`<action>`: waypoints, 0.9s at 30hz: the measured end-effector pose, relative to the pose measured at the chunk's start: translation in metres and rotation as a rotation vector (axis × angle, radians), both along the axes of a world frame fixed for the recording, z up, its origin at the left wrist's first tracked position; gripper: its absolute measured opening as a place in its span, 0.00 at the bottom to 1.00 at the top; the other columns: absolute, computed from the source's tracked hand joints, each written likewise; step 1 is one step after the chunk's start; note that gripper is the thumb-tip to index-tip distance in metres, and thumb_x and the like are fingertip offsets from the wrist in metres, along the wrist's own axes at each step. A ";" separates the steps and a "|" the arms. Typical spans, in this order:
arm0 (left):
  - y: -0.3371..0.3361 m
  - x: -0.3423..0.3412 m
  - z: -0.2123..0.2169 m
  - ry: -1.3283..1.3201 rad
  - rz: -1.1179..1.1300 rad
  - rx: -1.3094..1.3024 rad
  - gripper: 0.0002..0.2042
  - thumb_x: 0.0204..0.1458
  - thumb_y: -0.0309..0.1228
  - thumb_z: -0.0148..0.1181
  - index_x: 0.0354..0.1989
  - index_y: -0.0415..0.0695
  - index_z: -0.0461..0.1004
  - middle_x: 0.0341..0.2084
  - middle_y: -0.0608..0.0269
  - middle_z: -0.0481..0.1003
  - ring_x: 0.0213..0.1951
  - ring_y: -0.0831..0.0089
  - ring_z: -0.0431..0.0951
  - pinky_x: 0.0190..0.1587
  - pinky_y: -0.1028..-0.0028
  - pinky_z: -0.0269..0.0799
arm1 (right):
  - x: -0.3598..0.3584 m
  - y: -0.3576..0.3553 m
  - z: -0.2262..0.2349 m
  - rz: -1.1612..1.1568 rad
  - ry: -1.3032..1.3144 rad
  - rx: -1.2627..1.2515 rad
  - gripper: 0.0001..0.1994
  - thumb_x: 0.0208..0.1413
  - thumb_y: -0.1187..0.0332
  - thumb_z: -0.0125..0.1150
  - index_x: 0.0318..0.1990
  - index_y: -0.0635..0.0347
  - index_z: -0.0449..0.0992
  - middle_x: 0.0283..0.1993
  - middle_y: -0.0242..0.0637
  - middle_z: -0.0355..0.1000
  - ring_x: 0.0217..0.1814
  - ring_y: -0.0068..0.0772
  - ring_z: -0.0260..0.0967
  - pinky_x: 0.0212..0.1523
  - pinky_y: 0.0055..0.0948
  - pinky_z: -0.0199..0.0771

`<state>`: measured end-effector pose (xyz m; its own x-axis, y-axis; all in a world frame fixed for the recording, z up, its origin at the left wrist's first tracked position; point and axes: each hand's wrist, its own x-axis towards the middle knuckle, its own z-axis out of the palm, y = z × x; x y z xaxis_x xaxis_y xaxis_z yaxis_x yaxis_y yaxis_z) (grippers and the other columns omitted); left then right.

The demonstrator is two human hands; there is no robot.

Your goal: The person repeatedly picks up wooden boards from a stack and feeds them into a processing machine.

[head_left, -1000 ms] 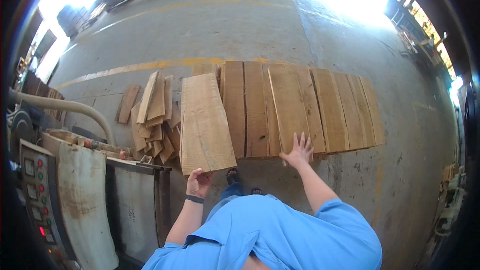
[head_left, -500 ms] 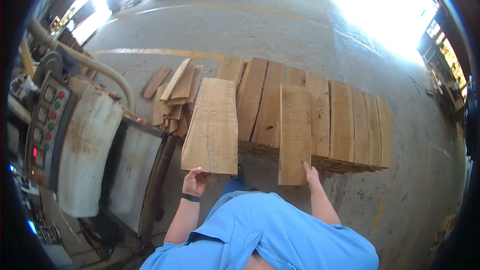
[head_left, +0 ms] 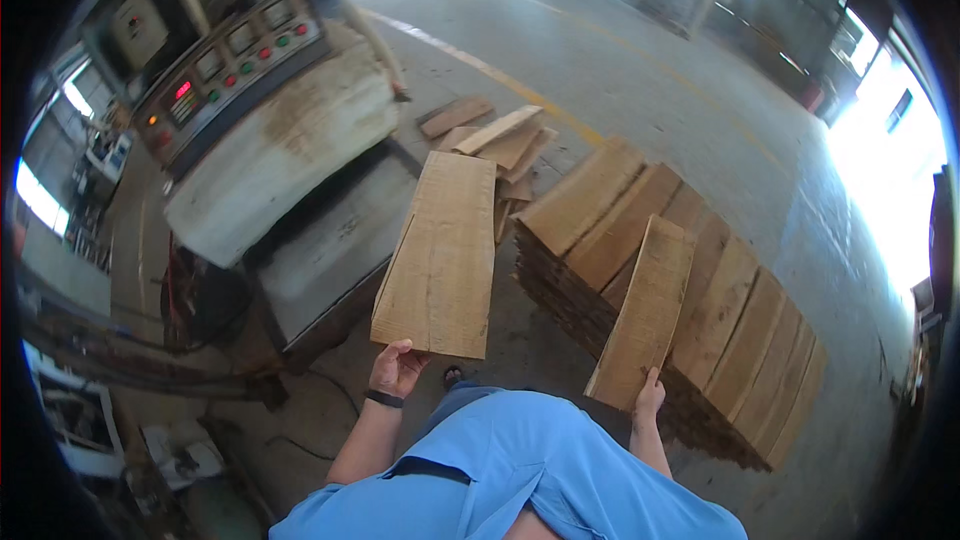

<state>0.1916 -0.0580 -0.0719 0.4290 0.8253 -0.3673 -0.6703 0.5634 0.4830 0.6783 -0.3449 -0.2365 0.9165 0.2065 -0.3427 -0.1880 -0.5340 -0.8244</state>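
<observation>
My left hand (head_left: 397,370), with a dark band at the wrist, grips the near end of a wide wooden board (head_left: 440,255). The thumb lies on its top face and the fingers go underneath, partly hidden. A split runs along the board's left edge. In my right hand (head_left: 650,397) is a narrower board (head_left: 648,305), pinched at its near right corner and tilted. It hangs over the left part of a long stack of boards (head_left: 722,345). The two held boards are apart from each other, both pointing away from me.
At the left stands a machine with a control panel (head_left: 235,70) of coloured buttons, a pale worn cover (head_left: 290,135) and a grey metal bed (head_left: 325,230). Loose offcut pieces (head_left: 510,140) lie heaped beyond the wide board. A yellow line (head_left: 560,115) crosses the concrete floor.
My view has swung left, so the machine sits nearer the middle and the stack slants to the right. Both boards stay in my hands; the right one now tilts, its far end to the right.
</observation>
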 end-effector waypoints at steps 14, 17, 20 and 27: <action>-0.012 -0.177 -0.046 -0.143 0.314 -0.031 0.31 0.52 0.23 0.63 0.68 0.42 0.64 0.61 0.51 0.74 0.61 0.52 0.76 0.63 0.50 0.76 | -0.151 0.261 0.062 0.762 -0.140 -0.157 0.30 0.64 0.43 0.61 0.35 0.69 0.82 0.29 0.49 0.79 0.34 0.41 0.77 0.39 0.41 0.74; -0.007 -0.198 -0.057 -0.185 0.409 -0.040 0.31 0.52 0.22 0.63 0.68 0.42 0.64 0.62 0.51 0.73 0.60 0.51 0.76 0.64 0.48 0.74 | -0.204 0.315 0.059 0.902 -0.194 -0.202 0.30 0.63 0.42 0.61 0.34 0.69 0.82 0.30 0.50 0.79 0.35 0.41 0.78 0.39 0.42 0.74; -0.003 -0.230 -0.089 -0.245 0.460 -0.138 0.31 0.52 0.21 0.62 0.68 0.42 0.64 0.62 0.52 0.73 0.60 0.50 0.76 0.66 0.45 0.72 | -0.257 0.369 0.039 1.021 -0.141 -0.196 0.31 0.63 0.41 0.61 0.32 0.69 0.81 0.30 0.49 0.79 0.35 0.40 0.78 0.40 0.41 0.74; 0.045 -0.236 -0.147 -0.177 0.442 -0.274 0.18 0.53 0.22 0.65 0.53 0.42 0.74 0.49 0.54 0.79 0.54 0.54 0.79 0.64 0.42 0.73 | -0.316 0.458 -0.015 0.999 0.011 0.043 0.24 0.61 0.53 0.69 0.52 0.65 0.76 0.45 0.44 0.80 0.45 0.36 0.77 0.50 0.36 0.76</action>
